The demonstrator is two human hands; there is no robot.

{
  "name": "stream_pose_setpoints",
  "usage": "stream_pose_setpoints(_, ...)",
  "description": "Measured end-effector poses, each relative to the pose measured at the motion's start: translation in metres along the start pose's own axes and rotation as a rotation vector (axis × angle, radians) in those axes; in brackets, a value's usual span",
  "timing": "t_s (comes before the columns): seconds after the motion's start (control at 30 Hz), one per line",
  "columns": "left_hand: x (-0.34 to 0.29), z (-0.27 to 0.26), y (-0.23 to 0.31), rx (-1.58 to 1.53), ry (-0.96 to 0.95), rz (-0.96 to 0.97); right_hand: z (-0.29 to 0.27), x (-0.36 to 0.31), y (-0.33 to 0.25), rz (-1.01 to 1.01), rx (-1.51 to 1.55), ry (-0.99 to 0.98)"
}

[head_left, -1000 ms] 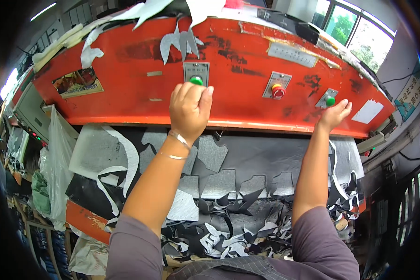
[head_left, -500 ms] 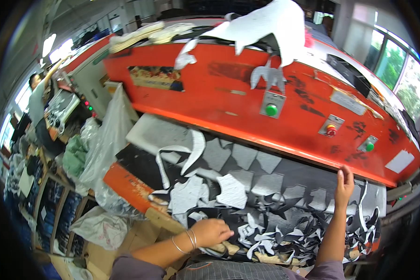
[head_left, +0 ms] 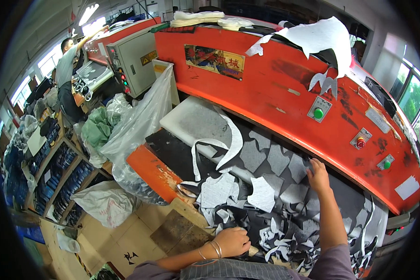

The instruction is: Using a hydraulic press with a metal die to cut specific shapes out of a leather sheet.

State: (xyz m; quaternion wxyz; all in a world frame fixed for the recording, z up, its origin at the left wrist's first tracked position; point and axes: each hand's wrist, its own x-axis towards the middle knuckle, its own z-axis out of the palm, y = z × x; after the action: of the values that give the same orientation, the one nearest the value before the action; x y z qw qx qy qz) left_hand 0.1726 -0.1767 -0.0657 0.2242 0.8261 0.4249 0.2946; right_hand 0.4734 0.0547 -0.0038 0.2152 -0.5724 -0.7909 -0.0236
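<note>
My right hand (head_left: 318, 175) reaches over the machine bed to the lower edge of a red press (head_left: 266, 88). Its fingers are stretched out, and no held thing shows in them. Next to it lie several grey cut-out pieces (head_left: 298, 168) on the dark bed. My left hand (head_left: 232, 241), with bangles at the wrist, is down at the bed's near edge with its fingers curled; what they hold, if anything, is hidden. Between the hands are white cut-out pieces (head_left: 261, 194) and a heap of white and black scraps (head_left: 275, 238). A curved white strip (head_left: 231, 140) lies farther left.
Green buttons (head_left: 318, 113) and a red button (head_left: 360, 142) sit on the press front. White material (head_left: 319, 39) drapes over its top. Clear plastic sheeting (head_left: 142, 123), a white sack (head_left: 107, 205) and shelves (head_left: 63, 175) stand left. Another person (head_left: 67, 74) works farther back.
My right hand has moved left along the press edge toward the grey pieces. The view has swung left, showing more floor and shelving. My left hand stays low at the near edge.
</note>
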Motion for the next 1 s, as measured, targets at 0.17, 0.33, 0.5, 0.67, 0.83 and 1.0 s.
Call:
stream_pose_setpoints(0.17, 0.027, -0.026, -0.019, -0.257, -0.394, 0.005, 0.023, 0.038, 0.079, -0.096, -0.150, -0.105)
stream_pose_setpoints(0.33, 0.089, -0.053, -0.038, -0.536, -0.358, -0.047, 0.024, 0.086, 0.094, -0.261, -0.243, -0.065)
stream_pose_setpoints(0.5, 0.164, -0.066, -0.044, -0.394, 0.001, -0.058, 0.031, 0.087, 0.047, -0.380, -0.007, -0.040)
stream_pose_setpoints(0.67, 0.207, -0.037, -0.036, -0.176, 0.197, 0.101, -0.014, 0.018, -0.029, -0.089, 0.706, 0.142)
stream_pose_setpoints(0.83, 0.208, 0.009, -0.017, -0.601, 0.188, 0.094, -0.026, -0.024, -0.077, 0.087, 1.270, 0.003)
stream_pose_setpoints(1.0, 0.203, 0.013, 0.030, -1.235, 0.141, -0.247, -0.040, -0.071, -0.051, -0.207, 0.688, -0.077)
